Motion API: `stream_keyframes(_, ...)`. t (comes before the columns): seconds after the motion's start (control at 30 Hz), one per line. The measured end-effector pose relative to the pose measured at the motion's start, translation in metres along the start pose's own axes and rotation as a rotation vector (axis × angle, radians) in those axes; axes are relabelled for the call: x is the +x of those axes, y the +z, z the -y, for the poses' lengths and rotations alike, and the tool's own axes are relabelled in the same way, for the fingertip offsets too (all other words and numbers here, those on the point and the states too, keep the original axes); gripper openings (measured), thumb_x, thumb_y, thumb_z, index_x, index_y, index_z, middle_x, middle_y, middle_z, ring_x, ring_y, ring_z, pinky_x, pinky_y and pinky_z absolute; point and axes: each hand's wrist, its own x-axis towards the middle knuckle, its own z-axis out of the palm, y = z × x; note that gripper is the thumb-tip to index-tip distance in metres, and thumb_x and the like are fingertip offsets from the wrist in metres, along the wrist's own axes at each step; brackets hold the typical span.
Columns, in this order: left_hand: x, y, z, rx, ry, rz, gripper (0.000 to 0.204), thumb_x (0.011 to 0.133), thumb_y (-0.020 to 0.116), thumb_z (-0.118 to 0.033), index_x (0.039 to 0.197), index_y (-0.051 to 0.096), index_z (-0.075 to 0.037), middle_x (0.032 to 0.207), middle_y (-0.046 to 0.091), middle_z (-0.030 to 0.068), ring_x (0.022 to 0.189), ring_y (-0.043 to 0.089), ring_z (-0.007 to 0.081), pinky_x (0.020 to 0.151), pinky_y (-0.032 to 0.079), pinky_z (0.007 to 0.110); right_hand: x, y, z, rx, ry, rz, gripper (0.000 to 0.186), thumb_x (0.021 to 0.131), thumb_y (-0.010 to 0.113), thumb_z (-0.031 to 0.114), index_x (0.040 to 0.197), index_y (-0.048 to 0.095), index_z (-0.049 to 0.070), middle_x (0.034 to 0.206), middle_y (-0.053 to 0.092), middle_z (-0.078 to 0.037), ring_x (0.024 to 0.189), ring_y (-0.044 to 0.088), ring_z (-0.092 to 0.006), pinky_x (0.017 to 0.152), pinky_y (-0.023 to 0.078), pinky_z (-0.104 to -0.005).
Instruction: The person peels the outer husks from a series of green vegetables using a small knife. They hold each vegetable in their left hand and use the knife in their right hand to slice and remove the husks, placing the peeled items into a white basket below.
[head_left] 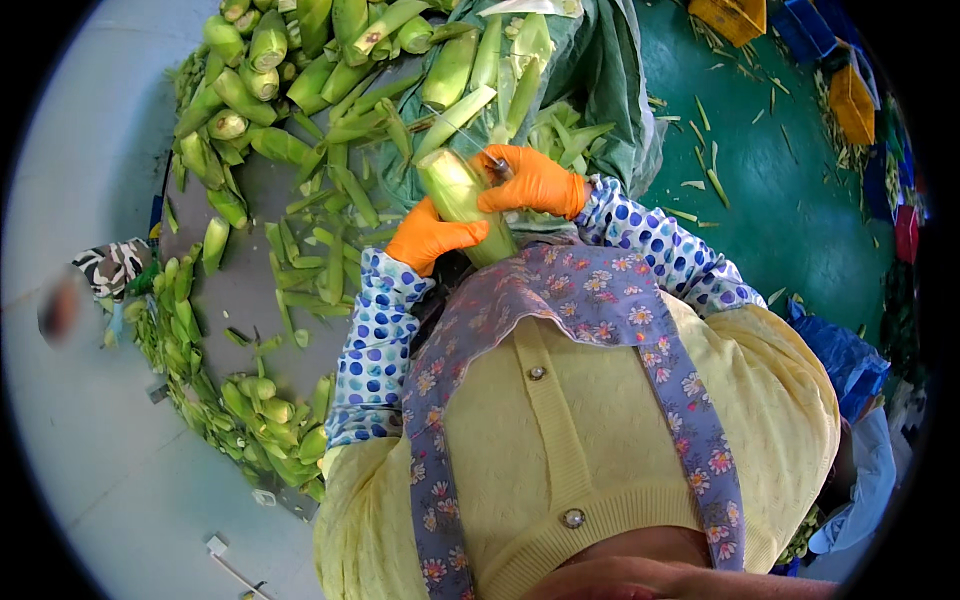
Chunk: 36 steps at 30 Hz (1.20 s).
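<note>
An ear of corn in its green husk (453,190) is tilted in front of my apron, its pale trimmed end pointing away from me. My left hand (435,238), in an orange glove, is closed round its left side. My right hand (535,182), gloved alike, has its thumb against the corn's right side. A slim knife (503,168) is gripped in its fingers, the thin blade reaching up and left past the corn's cut end. Loose husk leaves (463,118) lie just beyond both hands, on a green plastic sack (612,75).
A big heap of corn ears (265,85) lies at the far left on a grey table (215,320), with husk scraps (325,260) nearer me. More ears (270,415) line its left edge. Yellow crates (850,105) stand at right on the green floor (740,150). Another person's camouflage sleeve (112,268) shows at left.
</note>
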Motion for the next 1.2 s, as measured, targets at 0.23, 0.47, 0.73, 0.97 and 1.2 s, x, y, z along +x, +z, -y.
stream_keyframes(0.23,0.003,0.0,0.001,0.001,0.003,0.022,0.073,0.074,0.073,-0.004,0.143,0.051,-0.003,0.128,0.064,0.0077,0.119,0.061,0.0218,0.102,0.048,0.038,-0.002,-0.001,0.008,-0.226,-0.053,-0.053,0.038,0.075,0.074,0.015,0.111,0.064,0.005,0.088,0.064,-0.003,0.081,0.058,-0.0132,0.072,0.049,-0.0326)
stream_keyframes(0.47,0.003,-0.006,0.003,0.019,-0.06,0.006,0.074,0.07,0.067,0.003,0.142,0.05,-0.002,0.124,0.066,0.0086,0.109,0.065,0.0222,0.093,0.053,0.034,0.005,-0.008,0.004,-0.077,0.104,-0.144,0.028,0.072,0.07,0.006,0.1,0.068,0.002,0.073,0.06,0.001,0.067,0.053,-0.0095,0.058,0.044,-0.029)
stream_keyframes(0.73,-0.001,0.013,0.0,-0.01,0.194,-0.252,0.061,0.069,0.064,0.012,0.13,0.06,0.005,0.112,0.07,0.0121,0.099,0.068,0.0209,0.082,0.055,0.033,0.0,-0.019,0.016,0.103,0.196,-0.089,0.039,0.072,0.074,0.008,0.111,0.069,0.002,0.085,0.067,-0.003,0.076,0.059,-0.0146,0.067,0.05,-0.0313)
stream_keyframes(0.97,-0.007,-0.002,-0.004,0.064,0.235,-0.36,0.048,0.065,0.067,0.012,0.113,0.069,0.006,0.099,0.07,0.0094,0.09,0.067,0.0194,0.076,0.056,0.033,-0.009,-0.009,0.04,-0.114,-0.097,-0.077,0.035,0.072,0.075,0.004,0.106,0.071,0.003,0.086,0.066,0.001,0.082,0.06,-0.0101,0.073,0.05,-0.0273)
stream_keyframes(1.2,-0.005,0.012,-0.002,0.772,0.452,-0.275,0.019,0.073,0.062,0.01,0.084,0.072,-0.002,0.081,0.066,0.0109,0.08,0.066,0.0266,0.073,0.051,0.031,0.0,-0.011,-0.002,-0.139,-0.179,0.122,0.018,0.074,0.076,0.001,0.092,0.073,0.003,0.086,0.07,-0.001,0.081,0.061,-0.0103,0.073,0.05,-0.0265)
